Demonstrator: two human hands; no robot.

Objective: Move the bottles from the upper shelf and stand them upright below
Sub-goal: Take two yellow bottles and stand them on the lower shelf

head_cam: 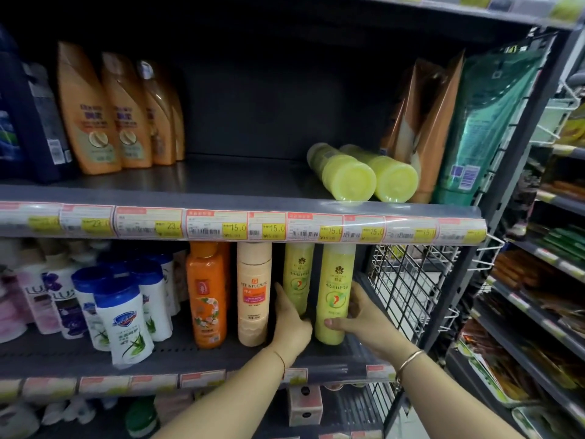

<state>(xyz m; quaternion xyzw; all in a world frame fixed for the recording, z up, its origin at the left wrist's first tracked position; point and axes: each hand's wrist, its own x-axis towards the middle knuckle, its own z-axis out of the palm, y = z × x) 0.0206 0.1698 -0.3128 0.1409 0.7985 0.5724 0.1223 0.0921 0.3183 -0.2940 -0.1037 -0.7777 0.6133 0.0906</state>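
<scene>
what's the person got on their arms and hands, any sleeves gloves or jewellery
No sleeves or gloves in view; both forearms are bare. At the wrist of the left hand sits a thin reddish cord bracelet; at the wrist of the right hand, a slim gold-coloured bangle.

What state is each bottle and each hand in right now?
left lying yellow-green bottle, on its side on the upper shelf.
right lying yellow-green bottle, on its side beside it.
rear yellow-green bottle, upright on the lower shelf.
front yellow-green bottle, upright on the lower shelf.
right hand, grips the front yellow-green bottle.
left hand, against the rear yellow-green bottle; grip unclear.
orange bottle, upright.
cream bottle, upright.
</scene>
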